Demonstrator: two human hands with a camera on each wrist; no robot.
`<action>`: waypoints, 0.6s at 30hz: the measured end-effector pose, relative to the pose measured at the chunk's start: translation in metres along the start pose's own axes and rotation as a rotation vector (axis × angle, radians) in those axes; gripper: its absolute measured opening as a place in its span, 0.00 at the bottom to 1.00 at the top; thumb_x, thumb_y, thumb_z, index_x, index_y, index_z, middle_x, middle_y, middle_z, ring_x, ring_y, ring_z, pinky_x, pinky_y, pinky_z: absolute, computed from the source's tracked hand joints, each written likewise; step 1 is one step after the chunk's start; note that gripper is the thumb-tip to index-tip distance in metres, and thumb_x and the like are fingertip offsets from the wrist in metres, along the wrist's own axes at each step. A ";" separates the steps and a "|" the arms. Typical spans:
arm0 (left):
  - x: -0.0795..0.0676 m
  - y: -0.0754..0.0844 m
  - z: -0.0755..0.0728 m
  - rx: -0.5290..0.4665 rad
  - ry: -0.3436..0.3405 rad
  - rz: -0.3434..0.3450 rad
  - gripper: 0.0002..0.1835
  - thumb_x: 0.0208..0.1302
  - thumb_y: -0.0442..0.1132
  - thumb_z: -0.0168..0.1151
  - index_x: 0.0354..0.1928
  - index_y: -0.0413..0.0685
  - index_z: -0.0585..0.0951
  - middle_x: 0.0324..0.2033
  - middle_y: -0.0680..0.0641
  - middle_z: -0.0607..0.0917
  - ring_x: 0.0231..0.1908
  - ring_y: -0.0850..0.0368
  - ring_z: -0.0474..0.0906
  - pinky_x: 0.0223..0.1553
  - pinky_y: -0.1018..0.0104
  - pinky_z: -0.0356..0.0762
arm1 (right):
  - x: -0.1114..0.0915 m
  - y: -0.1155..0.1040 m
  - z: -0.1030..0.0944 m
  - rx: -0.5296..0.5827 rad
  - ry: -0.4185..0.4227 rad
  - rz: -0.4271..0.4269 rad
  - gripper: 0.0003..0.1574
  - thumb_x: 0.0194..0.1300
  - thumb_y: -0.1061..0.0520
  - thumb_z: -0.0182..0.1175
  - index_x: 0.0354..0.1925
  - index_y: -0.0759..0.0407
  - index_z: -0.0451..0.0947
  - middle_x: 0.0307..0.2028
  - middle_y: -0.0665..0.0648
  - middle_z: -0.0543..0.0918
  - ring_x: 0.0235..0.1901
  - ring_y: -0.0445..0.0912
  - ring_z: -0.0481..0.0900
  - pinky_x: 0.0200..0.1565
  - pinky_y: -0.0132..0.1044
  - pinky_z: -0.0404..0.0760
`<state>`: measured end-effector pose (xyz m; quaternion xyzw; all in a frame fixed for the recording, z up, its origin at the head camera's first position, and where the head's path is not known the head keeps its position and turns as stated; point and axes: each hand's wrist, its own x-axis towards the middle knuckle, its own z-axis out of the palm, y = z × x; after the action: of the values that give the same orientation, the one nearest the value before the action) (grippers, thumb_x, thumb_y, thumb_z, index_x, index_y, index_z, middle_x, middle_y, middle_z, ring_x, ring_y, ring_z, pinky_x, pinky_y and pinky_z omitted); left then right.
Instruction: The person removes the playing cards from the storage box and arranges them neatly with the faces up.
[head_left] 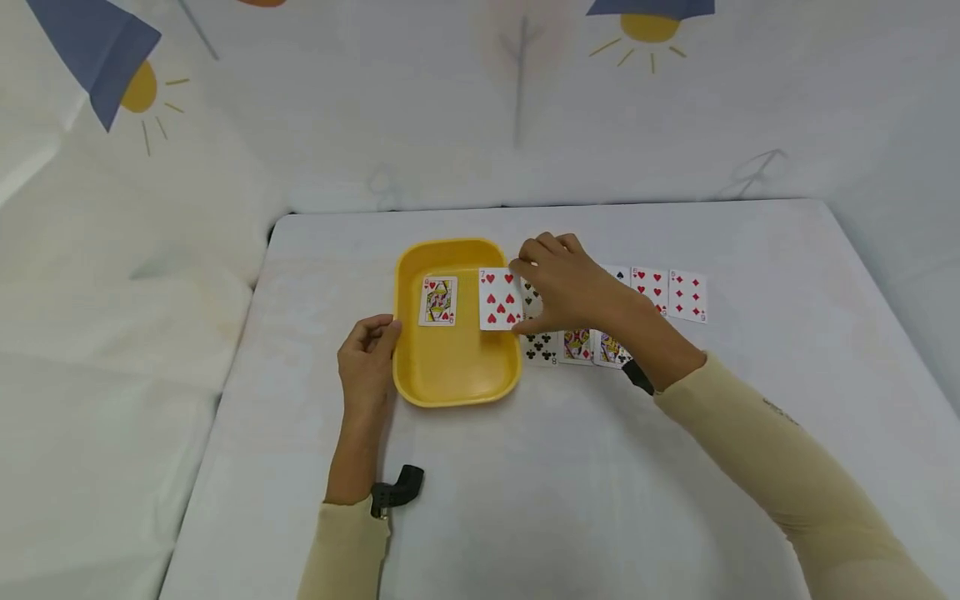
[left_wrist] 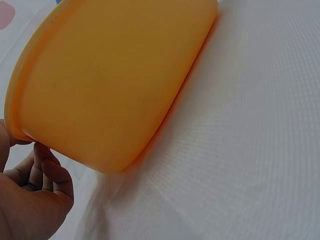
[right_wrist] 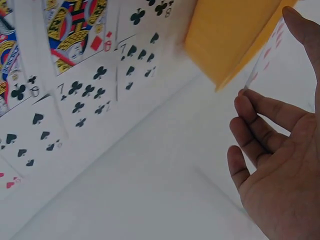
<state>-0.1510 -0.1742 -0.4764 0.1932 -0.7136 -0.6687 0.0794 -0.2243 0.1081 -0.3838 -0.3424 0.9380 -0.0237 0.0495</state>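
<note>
A yellow tray [head_left: 457,383] stands on the white table, with a queen of hearts [head_left: 438,301] face up inside it. My left hand [head_left: 365,362] pinches the tray's left rim between thumb and curled fingers; the left wrist view shows the tray's outer wall [left_wrist: 115,90] close by. Over the tray's right rim, my right hand [head_left: 558,283] holds a seven of hearts [head_left: 498,298] by its edges, thumb at one end and fingertips at the other. In the right wrist view that card [right_wrist: 265,52] appears nearly edge-on.
Right of the tray, playing cards lie face up in two rows, partly hidden under my right arm. They include an eight of clubs [head_left: 540,349], a queen of diamonds [head_left: 576,346], a seven of clubs [right_wrist: 87,92] and a six of diamonds [head_left: 687,296]. Behind the table hangs patterned white cloth [head_left: 420,108].
</note>
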 end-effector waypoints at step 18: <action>0.001 -0.002 -0.001 -0.030 -0.013 0.007 0.17 0.68 0.45 0.66 0.50 0.40 0.82 0.40 0.45 0.79 0.37 0.55 0.75 0.37 0.74 0.78 | -0.076 0.058 0.029 0.074 0.025 0.106 0.54 0.47 0.32 0.76 0.62 0.63 0.74 0.57 0.60 0.72 0.61 0.58 0.63 0.60 0.58 0.59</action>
<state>-0.1510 -0.1750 -0.4780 0.1852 -0.7046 -0.6804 0.0798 -0.2001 0.2010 -0.4112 -0.2897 0.9538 -0.0600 0.0514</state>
